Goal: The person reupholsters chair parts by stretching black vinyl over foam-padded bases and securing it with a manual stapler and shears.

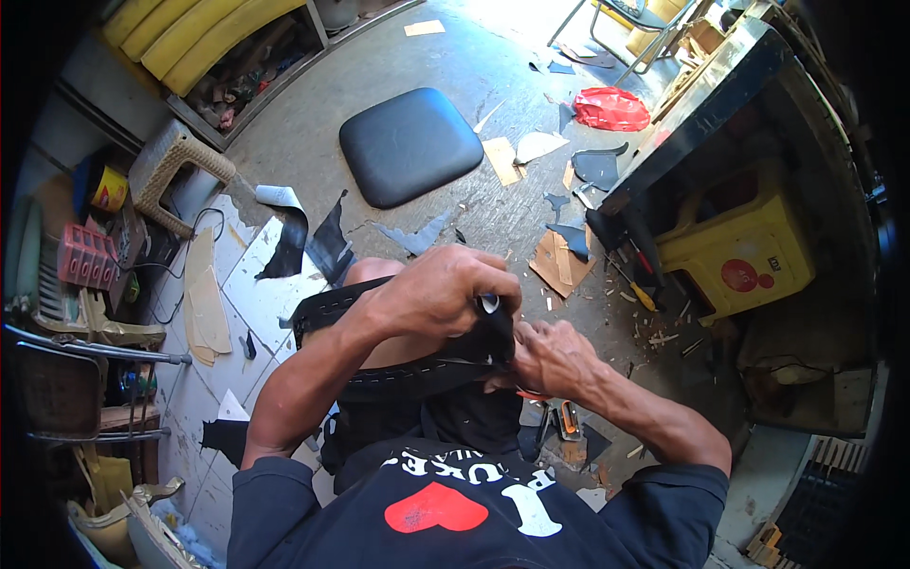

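Across my lap lies a seat panel (400, 352), its tan underside facing up. Black upholstery material (495, 341) is folded over its edges, with a row of pale staples along the border. My left hand (457, 292) is closed on a raised flap of this material at the panel's right end. Close beside it, my right hand (557, 360) is closed at the same corner. A bit of orange shows under its fingers, but what they hold is hidden.
A finished black seat cushion (410, 147) lies on the floor ahead. Material scraps and cardboard (561, 264) surround it. At right are a yellow-handled screwdriver (643, 296) and a yellow plastic stool (739, 247); a woven-pattern stool (180, 180) stands left. Tools (569, 421) lie near my right forearm.
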Demonstrator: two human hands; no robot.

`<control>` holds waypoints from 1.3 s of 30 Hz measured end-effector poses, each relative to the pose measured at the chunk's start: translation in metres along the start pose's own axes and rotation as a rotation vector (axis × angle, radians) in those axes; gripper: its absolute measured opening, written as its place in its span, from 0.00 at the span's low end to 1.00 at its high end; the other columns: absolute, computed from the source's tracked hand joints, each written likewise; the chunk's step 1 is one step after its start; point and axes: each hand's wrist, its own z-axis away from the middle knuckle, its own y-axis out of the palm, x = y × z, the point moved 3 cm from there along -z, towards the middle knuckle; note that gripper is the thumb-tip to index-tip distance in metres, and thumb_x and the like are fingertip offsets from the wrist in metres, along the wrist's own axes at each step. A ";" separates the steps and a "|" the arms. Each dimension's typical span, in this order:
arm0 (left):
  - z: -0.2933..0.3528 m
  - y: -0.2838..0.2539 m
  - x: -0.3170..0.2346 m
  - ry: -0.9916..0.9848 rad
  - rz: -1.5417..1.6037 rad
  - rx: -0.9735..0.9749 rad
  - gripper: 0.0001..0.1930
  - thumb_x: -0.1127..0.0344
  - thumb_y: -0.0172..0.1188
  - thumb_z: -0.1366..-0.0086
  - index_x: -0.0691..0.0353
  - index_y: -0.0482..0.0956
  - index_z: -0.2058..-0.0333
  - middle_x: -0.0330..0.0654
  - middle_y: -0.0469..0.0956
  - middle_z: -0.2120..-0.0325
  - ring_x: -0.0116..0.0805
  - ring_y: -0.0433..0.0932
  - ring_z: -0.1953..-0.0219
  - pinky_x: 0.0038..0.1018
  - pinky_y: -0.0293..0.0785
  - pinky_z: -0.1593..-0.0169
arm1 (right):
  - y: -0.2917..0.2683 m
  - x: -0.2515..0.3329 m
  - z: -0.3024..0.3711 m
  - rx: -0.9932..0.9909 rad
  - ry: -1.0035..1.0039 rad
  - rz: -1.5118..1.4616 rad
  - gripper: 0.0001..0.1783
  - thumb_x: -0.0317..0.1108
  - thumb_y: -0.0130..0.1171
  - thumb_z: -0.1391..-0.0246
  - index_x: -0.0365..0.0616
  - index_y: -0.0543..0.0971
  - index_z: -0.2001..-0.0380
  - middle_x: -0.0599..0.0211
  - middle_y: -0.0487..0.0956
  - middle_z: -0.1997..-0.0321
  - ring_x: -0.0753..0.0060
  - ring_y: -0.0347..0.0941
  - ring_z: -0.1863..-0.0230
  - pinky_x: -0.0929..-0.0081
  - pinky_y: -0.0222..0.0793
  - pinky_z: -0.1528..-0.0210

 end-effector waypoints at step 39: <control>0.036 0.085 -0.042 0.201 -0.366 -0.557 0.16 0.66 0.63 0.44 0.62 0.83 0.57 0.42 0.81 0.61 0.38 0.81 0.65 0.33 0.79 0.60 | 0.004 0.001 0.003 -0.552 0.392 0.127 0.16 0.39 0.66 0.57 0.48 0.72 0.66 0.63 0.72 0.68 0.58 0.75 0.64 0.64 0.74 0.67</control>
